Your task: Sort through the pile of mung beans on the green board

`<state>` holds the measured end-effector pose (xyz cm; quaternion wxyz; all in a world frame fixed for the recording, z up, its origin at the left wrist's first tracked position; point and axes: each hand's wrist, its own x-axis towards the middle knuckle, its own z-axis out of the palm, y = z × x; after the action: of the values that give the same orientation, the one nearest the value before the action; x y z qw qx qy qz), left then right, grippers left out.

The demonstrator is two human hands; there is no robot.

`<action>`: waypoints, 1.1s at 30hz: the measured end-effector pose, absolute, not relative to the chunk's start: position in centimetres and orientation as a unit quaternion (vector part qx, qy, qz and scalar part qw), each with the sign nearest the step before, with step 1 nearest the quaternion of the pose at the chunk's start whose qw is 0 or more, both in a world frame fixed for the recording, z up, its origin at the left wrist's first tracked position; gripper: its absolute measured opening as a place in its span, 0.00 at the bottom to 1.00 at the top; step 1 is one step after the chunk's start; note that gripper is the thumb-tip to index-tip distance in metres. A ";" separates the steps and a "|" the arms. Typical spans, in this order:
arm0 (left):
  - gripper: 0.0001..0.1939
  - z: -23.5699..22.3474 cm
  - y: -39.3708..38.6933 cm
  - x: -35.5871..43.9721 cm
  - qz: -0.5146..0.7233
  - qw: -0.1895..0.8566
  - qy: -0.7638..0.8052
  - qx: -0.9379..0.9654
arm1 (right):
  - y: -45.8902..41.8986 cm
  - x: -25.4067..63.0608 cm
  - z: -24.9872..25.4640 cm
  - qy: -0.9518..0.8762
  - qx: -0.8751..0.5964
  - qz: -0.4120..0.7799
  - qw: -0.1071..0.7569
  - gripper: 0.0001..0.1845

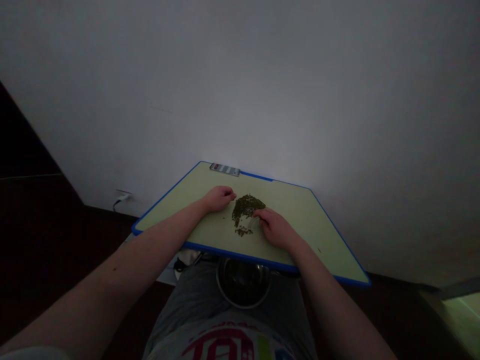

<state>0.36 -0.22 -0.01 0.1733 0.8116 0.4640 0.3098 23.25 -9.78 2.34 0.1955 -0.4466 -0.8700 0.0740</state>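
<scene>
1. Dark-green grains [248, 203], in the head view, lie loosely heaped between the two hands, with a smaller patch trailing toward the body, to the left of the right hand.
2. The left hand [220, 197] rests low over the tabletop, fingers loosely curled with thumb and forefinger pointing at the heap. Its fingertips are just beside the grains; whether they touch, or pinch anything, I cannot tell.
3. The right hand [275, 226] is half closed, its fingers bent, and its fingertips meet the heap's right side. Whether a grain is between them is too small to tell.
4. Beneath both hands spreads a pale yellow-green table [292, 200] edged in blue.
5. A flat, oblong thing with printed marks [225, 169] lies beyond the left hand, at the far edge.
6. Nearer the body than either hand, a metal bowl [245, 305] sits between the thighs, below the near edge; its inside is too dark to read.
7. Well to the left of the left hand, a white plug [122, 198] is set low on the wall [262, 100].
</scene>
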 end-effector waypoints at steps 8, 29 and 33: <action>0.18 -0.3 0.0 0.3 0.309 0.178 0.467 0.809 | -10.5 24.2 2.2 -0.870 -0.446 0.091 0.192 0.17; 0.17 0.1 -0.1 0.5 0.299 0.180 0.473 0.809 | -12.8 23.7 1.0 -0.819 -0.513 0.046 0.253 0.17; 0.17 0.1 -0.2 0.5 0.300 0.186 0.475 0.806 | -13.2 23.3 1.1 -0.827 -0.498 0.046 0.258 0.16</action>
<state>0.49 -0.18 0.09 0.1856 0.8063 0.4748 0.3000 23.33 -13.19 1.13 0.2583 -0.4979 -0.8265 0.0465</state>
